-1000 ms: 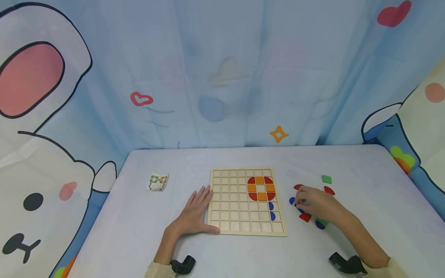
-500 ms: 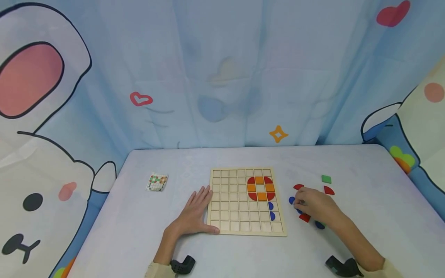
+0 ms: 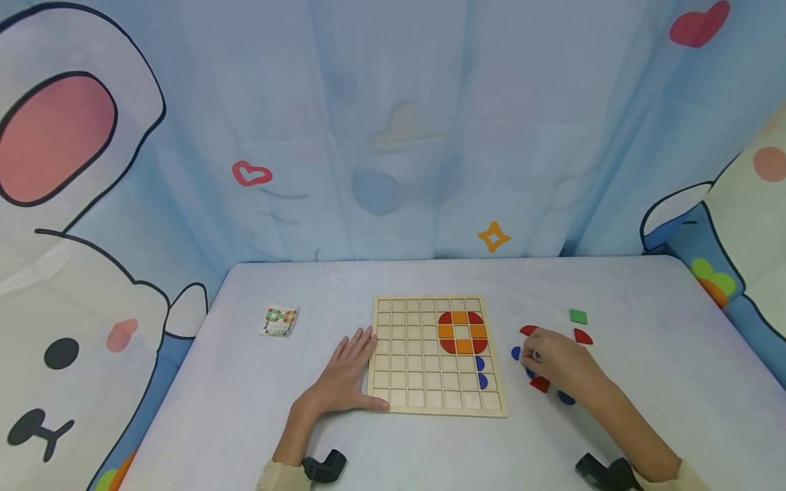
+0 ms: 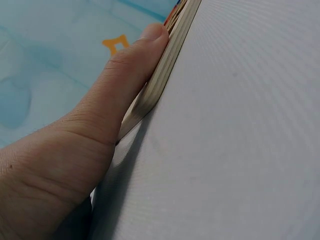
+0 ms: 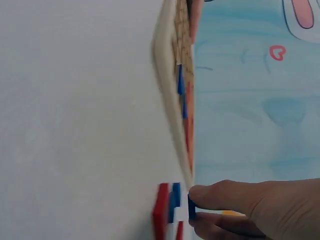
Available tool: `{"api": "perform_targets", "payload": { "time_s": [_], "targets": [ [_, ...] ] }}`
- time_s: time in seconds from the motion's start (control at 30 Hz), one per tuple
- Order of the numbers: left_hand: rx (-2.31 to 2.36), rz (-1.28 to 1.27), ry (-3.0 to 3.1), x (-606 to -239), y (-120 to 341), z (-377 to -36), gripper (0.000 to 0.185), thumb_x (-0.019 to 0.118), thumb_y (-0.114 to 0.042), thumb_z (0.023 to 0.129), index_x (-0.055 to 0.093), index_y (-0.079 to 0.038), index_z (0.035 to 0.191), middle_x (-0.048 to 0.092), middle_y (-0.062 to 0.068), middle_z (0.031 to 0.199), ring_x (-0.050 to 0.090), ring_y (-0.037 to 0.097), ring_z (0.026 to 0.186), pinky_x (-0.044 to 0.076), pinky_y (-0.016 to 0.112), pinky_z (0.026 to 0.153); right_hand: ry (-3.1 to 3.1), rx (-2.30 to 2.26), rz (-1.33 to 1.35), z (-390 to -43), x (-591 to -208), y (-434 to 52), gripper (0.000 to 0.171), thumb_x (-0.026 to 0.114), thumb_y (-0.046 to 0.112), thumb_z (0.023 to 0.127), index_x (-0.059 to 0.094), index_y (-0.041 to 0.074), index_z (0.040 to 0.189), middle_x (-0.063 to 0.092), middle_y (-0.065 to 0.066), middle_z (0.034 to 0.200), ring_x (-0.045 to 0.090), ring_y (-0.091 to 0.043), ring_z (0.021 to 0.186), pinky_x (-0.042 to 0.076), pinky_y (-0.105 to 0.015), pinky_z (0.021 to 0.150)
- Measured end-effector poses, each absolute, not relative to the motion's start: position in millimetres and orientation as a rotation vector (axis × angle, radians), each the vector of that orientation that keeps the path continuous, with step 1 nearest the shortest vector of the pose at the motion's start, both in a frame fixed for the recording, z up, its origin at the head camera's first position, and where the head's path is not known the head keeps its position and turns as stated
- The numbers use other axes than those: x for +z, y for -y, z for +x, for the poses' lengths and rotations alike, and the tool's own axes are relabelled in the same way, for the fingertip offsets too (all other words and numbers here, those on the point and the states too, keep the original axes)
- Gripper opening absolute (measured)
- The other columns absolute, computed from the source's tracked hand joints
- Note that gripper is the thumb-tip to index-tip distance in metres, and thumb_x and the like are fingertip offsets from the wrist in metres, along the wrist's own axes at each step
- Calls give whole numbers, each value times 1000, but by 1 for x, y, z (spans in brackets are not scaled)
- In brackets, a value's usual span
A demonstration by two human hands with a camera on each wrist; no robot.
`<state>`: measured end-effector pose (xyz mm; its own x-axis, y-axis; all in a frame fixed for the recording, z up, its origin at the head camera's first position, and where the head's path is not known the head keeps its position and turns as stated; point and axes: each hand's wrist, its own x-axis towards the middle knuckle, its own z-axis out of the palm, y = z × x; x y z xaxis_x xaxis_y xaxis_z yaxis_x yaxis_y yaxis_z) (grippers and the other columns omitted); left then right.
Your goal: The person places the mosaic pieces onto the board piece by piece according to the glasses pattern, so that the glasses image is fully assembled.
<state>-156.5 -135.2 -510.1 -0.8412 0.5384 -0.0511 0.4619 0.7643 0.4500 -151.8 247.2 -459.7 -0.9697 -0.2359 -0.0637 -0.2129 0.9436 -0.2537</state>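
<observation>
The pale wooden board lies on the white table between the hands, its raised ribs marking out square cells. Orange squares and round-cornered red pieces form a ring around one pale cell, with two flat blue half-rounds one below the other on its near side. The left hand touches the board's left edge with straight, slightly spread fingers, its thumb well apart at the near corner. To the board's right, the right hand has thumb and finger clamped on a small blue piece (only a thin edge shows, so its outline is unclear) among loose red, blue and green pieces.
</observation>
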Motion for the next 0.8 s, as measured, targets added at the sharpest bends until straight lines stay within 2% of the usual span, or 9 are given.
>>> {"api": "perform_targets", "payload": {
  "time_s": [0.1,0.2,0.37,0.8],
  "targets": [
    [636,789,-2778,-508,135,-156,122,72,-66,70,11,-7,156,4,8,166,1,26,154,4,52,124,-3017,-404,-390,-147,-453,-240,9,78,17,81,69,15,79,59,2,79,51,-11,70,53,-23,59],
    [650,793,-2779,-507,135,-156,121,73,-65,69,13,-6,156,6,10,165,3,28,154,5,53,124,-3047,-427,-562,-137,-452,-225,11,80,21,79,69,21,78,61,7,81,53,-7,74,55,-22,64],
    [653,797,-2780,-507,135,-156,121,73,-65,69,13,-6,156,6,10,165,3,28,154,6,53,124,-3004,-554,-804,-117,-457,-198,11,80,23,79,69,26,77,56,15,79,47,0,72,48,-13,61],
    [659,813,-2785,-512,136,-157,122,71,-68,69,12,-7,156,4,8,166,2,27,154,6,53,124,-2975,-517,-882,-109,-467,-187,6,80,24,79,74,25,80,55,17,78,44,1,73,50,-13,64]
  ]
}}
